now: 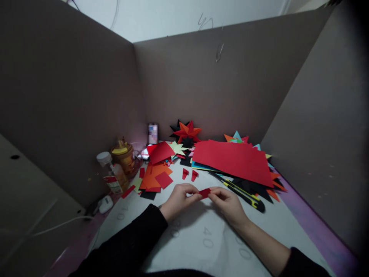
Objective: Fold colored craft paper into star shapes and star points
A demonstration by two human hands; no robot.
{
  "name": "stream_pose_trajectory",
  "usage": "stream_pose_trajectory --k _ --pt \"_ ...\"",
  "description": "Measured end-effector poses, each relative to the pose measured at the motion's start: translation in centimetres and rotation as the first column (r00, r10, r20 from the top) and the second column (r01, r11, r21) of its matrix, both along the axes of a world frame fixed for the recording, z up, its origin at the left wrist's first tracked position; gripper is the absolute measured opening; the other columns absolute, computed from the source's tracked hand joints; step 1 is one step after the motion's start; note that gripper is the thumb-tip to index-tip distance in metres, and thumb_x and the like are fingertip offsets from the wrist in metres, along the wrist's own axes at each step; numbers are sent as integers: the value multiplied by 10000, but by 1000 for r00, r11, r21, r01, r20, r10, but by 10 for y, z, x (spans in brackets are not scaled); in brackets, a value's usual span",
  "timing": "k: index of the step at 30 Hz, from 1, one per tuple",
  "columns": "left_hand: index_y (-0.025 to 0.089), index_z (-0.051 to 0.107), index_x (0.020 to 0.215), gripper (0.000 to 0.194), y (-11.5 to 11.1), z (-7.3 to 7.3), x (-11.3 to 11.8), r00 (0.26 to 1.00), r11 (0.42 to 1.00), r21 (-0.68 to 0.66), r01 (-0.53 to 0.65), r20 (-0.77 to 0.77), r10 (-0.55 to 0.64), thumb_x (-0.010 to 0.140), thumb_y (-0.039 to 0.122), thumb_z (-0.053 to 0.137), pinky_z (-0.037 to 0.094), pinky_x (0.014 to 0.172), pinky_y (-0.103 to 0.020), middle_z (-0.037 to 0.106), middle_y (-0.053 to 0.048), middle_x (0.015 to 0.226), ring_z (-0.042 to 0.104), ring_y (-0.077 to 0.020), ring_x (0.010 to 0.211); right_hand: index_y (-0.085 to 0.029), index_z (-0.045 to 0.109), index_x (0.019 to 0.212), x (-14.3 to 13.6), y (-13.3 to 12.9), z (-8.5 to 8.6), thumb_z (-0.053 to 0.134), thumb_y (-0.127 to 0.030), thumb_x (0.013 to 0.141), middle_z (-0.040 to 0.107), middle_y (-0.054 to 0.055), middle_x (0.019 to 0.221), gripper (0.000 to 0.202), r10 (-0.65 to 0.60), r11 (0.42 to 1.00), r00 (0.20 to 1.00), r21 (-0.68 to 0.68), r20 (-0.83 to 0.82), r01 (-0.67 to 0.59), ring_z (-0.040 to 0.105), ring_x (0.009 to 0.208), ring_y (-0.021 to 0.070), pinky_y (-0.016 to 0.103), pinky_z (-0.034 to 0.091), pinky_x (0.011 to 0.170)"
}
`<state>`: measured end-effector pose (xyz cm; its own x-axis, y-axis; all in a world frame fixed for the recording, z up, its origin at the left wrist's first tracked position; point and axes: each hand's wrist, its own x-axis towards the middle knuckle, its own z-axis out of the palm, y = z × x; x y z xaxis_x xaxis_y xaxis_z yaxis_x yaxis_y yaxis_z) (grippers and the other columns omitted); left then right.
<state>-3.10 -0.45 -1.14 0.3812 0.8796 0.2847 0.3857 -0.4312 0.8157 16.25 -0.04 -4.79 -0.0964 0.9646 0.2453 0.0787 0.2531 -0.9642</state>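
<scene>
A small red paper piece (pixel 205 193) is stretched between my two hands above the white mat. My left hand (pixel 181 198) pinches its left end between thumb and fingers. At the right end, my right hand (pixel 227 202) pinches it the same way. Just beyond my hands, two small folded red paper pieces (pixel 190 175) stand on the mat. To the right lies a yellow-and-black cutter (pixel 245 193), partly beside a big stack of red paper sheets (pixel 230 157). Orange paper sheets (pixel 152 176) and a red paper square (pixel 164 179) lie to the left.
Folded paper stars (pixel 188 132) sit against the back panel. A capped bottle (pixel 112 175), a brown jar (pixel 123 156) and a white plug (pixel 105 204) with a cable stand left. A phone (pixel 153 133) leans at the back corner. Grey panels enclose three sides.
</scene>
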Motion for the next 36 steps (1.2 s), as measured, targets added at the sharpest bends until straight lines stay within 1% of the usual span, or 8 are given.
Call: stream_pose_trajectory --k 3,7,11,15,19,23,29,36 --pt "174 705 776 186 1 0 0 1000 1000 12 -10 11 10 818 313 590 443 676 -268 693 -67 777 606 -167 715 -199 690 700 -1 -1 2 678 -389 718 705 82 864 191 9 1000 1000 10 -25 -9 637 831 236 365 490 776" --pt "176 709 778 185 1 -3 0 999 999 42 -22 28 21 807 328 608 454 701 -278 698 -77 801 619 -172 737 -192 675 671 -3 -4 6 676 -400 720 700 83 856 213 34 999 999 0 -31 -34 634 809 234 360 488 752" --pt "178 704 749 146 1 -8 1 998 998 38 -56 32 55 777 307 642 456 694 -278 696 -70 782 618 -171 720 -192 660 653 -2 -4 3 672 -405 727 690 80 824 226 -1 1000 1000 7 -8 1 626 800 233 359 482 749" --pt "168 694 698 145 3 -9 1 994 994 -22 -107 33 108 744 304 671 446 647 -266 688 -57 724 606 -162 667 -200 652 666 0 -2 -1 672 -390 730 681 71 817 201 -35 999 999 12 -16 36 617 788 223 346 482 738" --pt "158 681 667 152 2 -7 3 988 986 -88 -138 57 144 728 297 677 441 619 -259 674 -48 689 596 -156 644 -200 652 687 -1 -1 -1 690 -366 708 682 65 838 171 -31 1000 998 -4 -61 31 614 785 214 337 479 729" --pt "158 664 645 152 1 -5 6 988 984 -118 -134 62 142 719 289 681 432 612 -259 659 -42 671 577 -145 627 -190 615 596 -3 -1 1 696 -335 694 671 60 832 193 -64 998 993 -23 -100 62 612 785 203 351 469 769" --pt "155 657 635 180 0 -7 8 987 977 -167 -130 70 143 712 314 692 412 561 -263 658 -49 639 558 -141 584 -186 608 578 -4 0 3 702 -297 679 660 46 794 178 -88 995 986 -64 -145 79 604 759 189 350 461 776" --pt "143 640 627 228 0 -12 7 980 962 -238 -132 114 162 713 348 691 415 542 -276 667 -81 655 564 -147 581 -186 594 580 -5 1 1 688 -301 697 654 41 772 188 -73 997 986 -37 -148 68 600 754 180 329 469 755"
